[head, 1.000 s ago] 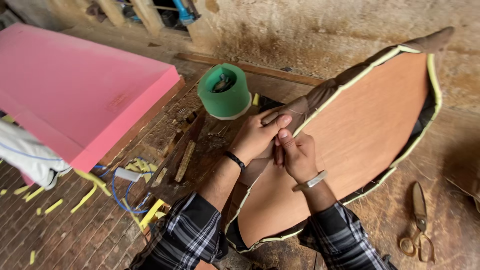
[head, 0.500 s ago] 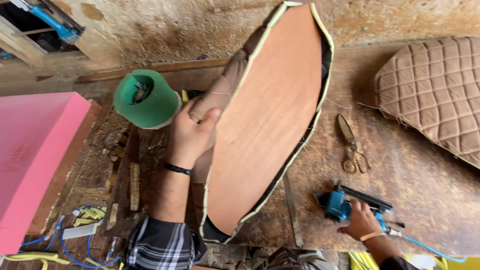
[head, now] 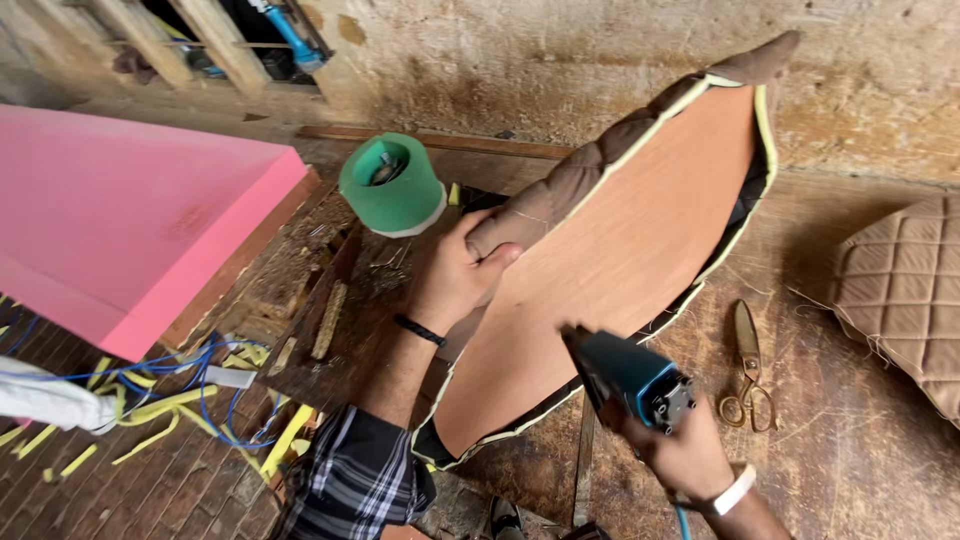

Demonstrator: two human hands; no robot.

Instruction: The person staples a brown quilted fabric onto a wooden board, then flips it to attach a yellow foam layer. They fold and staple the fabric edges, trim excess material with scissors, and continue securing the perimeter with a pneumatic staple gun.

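Right hand (head: 690, 450) has lifted the blue staple gun (head: 630, 375) from the floor up to the seat panel (head: 610, 260).
Left hand (head: 455, 275) grips the panel's padded brown edge, holding it tilted on the floor; right hand is closed around the gun, its nose at the plywood back. Scissors (head: 748, 370) lie just beside; green spool (head: 392, 185) stands behind.

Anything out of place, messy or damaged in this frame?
Mostly floor litter: yellow foam strips and a tangled blue cable lie scattered below the pink foam slab. Scissors lie loose on the stained board floor. The left hand grips the oval panel; the right hand holds a blue stapler.
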